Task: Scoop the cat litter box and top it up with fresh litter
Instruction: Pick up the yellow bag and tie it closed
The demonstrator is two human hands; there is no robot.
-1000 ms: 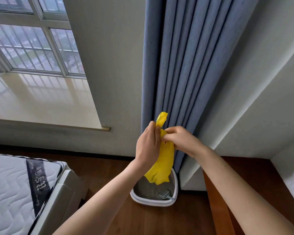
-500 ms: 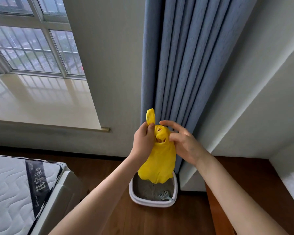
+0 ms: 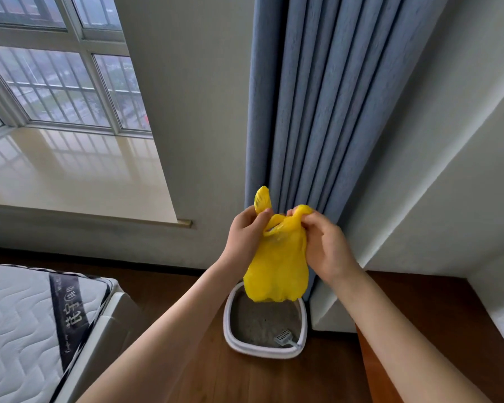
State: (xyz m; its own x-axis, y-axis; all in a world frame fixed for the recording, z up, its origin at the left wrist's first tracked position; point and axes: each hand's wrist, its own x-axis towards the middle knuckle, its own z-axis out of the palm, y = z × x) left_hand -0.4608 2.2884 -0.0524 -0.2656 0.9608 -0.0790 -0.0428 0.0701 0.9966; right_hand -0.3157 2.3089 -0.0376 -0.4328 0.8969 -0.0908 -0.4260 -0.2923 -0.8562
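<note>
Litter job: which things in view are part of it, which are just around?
In the job:
yellow bag, gripped by left hand and right hand
litter box
scoop lying in the litter

Just around:
mattress
curtain
window

- A home, and by its furnishings a bedroom.
- A quilted white mattress (image 3: 21, 330) on a pale bed frame fills the lower left corner of the view.
- Long blue-grey curtains (image 3: 326, 112) hang down to the dark wooden floor (image 3: 274, 379).
- A bay window (image 3: 56, 82) with a glossy, deep sill (image 3: 70, 175) is set in plain painted walls.
- A white cat litter box (image 3: 264, 351) with a scoop (image 3: 284, 336) in it sits on the floor at the curtains' foot.
</note>
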